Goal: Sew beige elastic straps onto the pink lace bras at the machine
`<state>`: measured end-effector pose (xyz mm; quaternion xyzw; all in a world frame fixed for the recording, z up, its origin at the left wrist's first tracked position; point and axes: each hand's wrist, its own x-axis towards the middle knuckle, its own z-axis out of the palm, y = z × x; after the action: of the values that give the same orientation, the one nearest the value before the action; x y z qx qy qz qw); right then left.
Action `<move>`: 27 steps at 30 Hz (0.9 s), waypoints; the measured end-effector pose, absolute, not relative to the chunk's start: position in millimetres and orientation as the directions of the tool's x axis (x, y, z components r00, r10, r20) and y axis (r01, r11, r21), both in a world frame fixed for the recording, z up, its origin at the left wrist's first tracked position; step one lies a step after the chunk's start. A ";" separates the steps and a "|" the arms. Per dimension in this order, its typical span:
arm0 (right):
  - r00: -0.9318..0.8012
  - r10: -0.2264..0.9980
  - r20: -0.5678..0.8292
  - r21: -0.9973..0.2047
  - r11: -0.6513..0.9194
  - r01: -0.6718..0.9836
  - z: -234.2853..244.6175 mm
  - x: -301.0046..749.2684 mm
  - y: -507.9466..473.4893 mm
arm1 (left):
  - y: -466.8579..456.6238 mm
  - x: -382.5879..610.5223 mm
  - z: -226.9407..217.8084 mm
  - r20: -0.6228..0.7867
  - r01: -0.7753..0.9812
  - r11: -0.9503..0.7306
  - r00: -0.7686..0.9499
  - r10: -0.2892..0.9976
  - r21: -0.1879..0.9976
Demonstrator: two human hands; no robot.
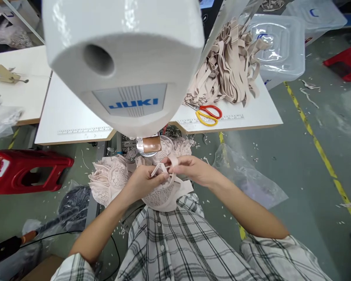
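The white sewing machine [128, 58] in front of me carries JUKI in bold blue letters on its end plate [99, 97]. Just below and nearer the wearer than that machine, the left hand [143, 181] pinches a narrow pale strap [160, 168] between thumb and fingers, while the right hand [193, 168] grips a looped band [173, 160]; I can't tell whether they are one piece. The lace garment [160, 195] lies under both hands, on the near side of the machine, with more lace cups [111, 179] to its left. Printed rulers [84, 130] flank the machine, their figures too small to read. Right of it sit red-and-yellow scissors [205, 114], beige strips [229, 66] and a clear lidded box [276, 43] with a blue mark.
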<state>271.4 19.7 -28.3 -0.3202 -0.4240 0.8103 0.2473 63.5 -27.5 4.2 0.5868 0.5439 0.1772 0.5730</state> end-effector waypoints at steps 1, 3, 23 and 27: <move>-0.704 0.661 -0.259 -0.898 -0.433 -0.076 -24.0 268.3 17.6 | -27.1 63.8 4.7 -0.410 0.440 0.234 0.362 0.837 0.867; -0.701 0.689 -0.185 -0.970 -0.241 0.019 -17.0 261.9 13.2 | -26.6 62.6 5.8 -0.400 0.448 0.209 0.387 0.831 0.869; -0.435 0.887 -0.154 -0.976 -0.205 -0.073 -12.8 242.6 79.8 | -19.3 41.1 12.9 0.215 0.672 -0.280 0.181 0.960 0.686; -0.308 0.949 0.061 -0.997 0.074 0.031 -12.3 227.2 100.0 | -10.3 38.0 24.9 0.001 0.634 -0.057 0.088 0.996 0.772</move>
<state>227.2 100.0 -12.3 -0.4092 -0.5988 0.5437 0.4223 38.0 -10.3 24.9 0.6674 0.6105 0.2883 0.3143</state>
